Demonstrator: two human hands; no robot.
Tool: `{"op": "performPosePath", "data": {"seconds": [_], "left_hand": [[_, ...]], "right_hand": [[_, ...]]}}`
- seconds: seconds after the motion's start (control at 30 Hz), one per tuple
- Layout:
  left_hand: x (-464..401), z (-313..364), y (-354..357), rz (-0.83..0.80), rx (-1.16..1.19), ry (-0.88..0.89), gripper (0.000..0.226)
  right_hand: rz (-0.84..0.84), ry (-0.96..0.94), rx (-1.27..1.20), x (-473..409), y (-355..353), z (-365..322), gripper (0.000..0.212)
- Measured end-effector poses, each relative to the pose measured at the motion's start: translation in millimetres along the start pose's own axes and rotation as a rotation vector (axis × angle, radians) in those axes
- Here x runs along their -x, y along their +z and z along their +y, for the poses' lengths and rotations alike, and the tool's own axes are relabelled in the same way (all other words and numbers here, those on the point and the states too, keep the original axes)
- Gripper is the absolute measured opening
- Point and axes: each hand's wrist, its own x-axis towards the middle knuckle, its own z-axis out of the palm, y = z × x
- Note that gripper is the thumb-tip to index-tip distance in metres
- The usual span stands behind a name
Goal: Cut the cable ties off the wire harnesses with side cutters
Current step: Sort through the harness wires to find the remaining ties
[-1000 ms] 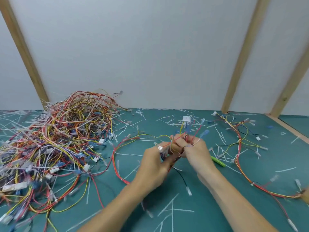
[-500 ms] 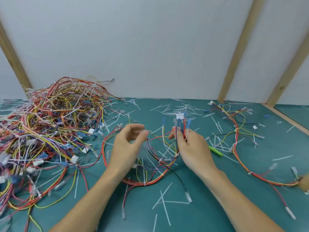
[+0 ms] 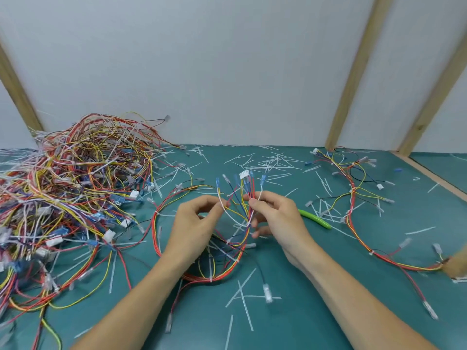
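Observation:
A wire harness of red, yellow, blue and white wires loops on the green mat between my hands. Its white connector and blue terminals stand up above my fingers. My right hand pinches the bundle just below the connector. My left hand pinches a white wire of the same harness between thumb and fingertips. White cable ties still sit on the red loop. The side cutters, of which only a green handle shows, lie on the mat right of my right hand.
A big tangled pile of harnesses fills the left of the mat. Another harness lies spread out at the right. Cut white tie pieces are scattered everywhere. A wooden edge bounds the mat at the right.
My hands came apart and the harness opened into a loop on the mat. My left hand then moved back in and took a white wire near the connector end.

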Motion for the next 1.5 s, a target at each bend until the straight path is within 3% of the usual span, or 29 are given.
{"op": "performPosePath", "data": {"seconds": [0.2,0.37,0.47,0.7,0.93,1.07,1.23,1.5], "left_hand": [[-0.1,5.9,-5.2,0.279,-0.088,0.156,0.011],[10.2,8.3,4.7,-0.044,-0.188,0.212,0.016],[12.1,5.9,8.3,-0.152,-0.243,0.131,0.017],[6.4,2.3,5.4,-0.124,-0.241,0.025,0.020],[4.2,1.0,3.5,-0.090,-0.125,-0.039,0.015],[1.5,-1.0,1.7,-0.070,-0.064,-0.001,0.016],[-3.2,-4.6,-1.0,-0.119,0.033,0.053,0.012],[-2.3,-3.2,0.6,-0.161,0.104,0.134,0.009]], "right_hand": [[-0.017,0.007,-0.022,-1.3,-0.3,3.1,0.011],[0.024,-0.005,0.002,-3.3,-0.1,6.9,0.005],[0.035,-0.010,0.025,-4.8,-0.6,8.2,0.006],[-0.046,-0.104,0.131,-4.2,0.4,7.5,0.023],[-0.105,-0.136,0.045,3.0,1.3,-0.3,0.025],[-0.089,-0.141,0.003,5.0,4.3,-2.5,0.025],[0.073,-0.077,0.012,4.6,4.8,0.2,0.019],[-0.042,-0.133,0.130,13.0,12.8,-1.0,0.015]]}}
